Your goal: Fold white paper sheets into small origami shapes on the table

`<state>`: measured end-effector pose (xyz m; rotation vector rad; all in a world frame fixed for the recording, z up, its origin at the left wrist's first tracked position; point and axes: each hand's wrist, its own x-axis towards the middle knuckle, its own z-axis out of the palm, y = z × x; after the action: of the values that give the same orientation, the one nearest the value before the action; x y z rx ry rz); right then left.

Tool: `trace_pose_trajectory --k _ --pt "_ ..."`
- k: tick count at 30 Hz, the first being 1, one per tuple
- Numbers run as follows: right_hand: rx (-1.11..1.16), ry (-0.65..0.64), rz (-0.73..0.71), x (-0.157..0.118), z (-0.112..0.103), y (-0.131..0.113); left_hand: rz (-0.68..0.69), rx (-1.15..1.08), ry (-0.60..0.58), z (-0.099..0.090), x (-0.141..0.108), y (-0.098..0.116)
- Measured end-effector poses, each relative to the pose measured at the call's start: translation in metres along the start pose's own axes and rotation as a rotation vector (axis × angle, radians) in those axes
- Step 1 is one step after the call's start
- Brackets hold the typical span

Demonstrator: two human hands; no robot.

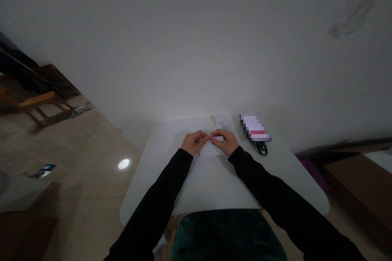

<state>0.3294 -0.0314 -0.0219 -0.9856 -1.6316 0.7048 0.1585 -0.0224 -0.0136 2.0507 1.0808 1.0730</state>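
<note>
My left hand (193, 142) and my right hand (224, 142) meet over the middle of a white table (214, 187). Thumb and fingers of each are pinched, and the fingertips of the two come together at one spot. Between and below them shows a piece of white paper (211, 151), its upper edge running up to the pinched fingertips. How it is folded there is too small and dim to make out. Just beyond my right hand lies a crumpled white tissue-like wad (222, 122).
A phone-like device (255, 127) with a blurred screen and a black cable loop (261, 147) lie at the table's right. A wall (196, 49) rises behind the table. A wooden chair (39, 100) stands far left; a brown box-like piece (361, 183) is at right.
</note>
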Motion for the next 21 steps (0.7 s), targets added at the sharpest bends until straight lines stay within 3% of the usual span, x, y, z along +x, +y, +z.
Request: trace_pose_trajectory --k 6,9,12,17,21 --pt "-0.042 -0.031 0.033 0.002 -0.002 0.003 0.000 0.142 0.103 -0.001 0.000 -0.005" --pt "-0.004 0.016 0.019 0.001 -0.001 0.006 0.015 0.172 0.102 0.000 0.000 -0.005" --pt "0.023 0.106 0.037 0.001 0.000 0.010 -0.021 0.033 0.076 0.000 0.001 -0.003" --pt "0.052 0.321 0.116 0.008 -0.011 0.023 -0.158 -0.411 0.007 0.001 0.004 -0.001" --pt "0.102 0.364 0.138 0.011 -0.017 0.028 -0.179 -0.517 0.001 0.003 0.004 -0.005"
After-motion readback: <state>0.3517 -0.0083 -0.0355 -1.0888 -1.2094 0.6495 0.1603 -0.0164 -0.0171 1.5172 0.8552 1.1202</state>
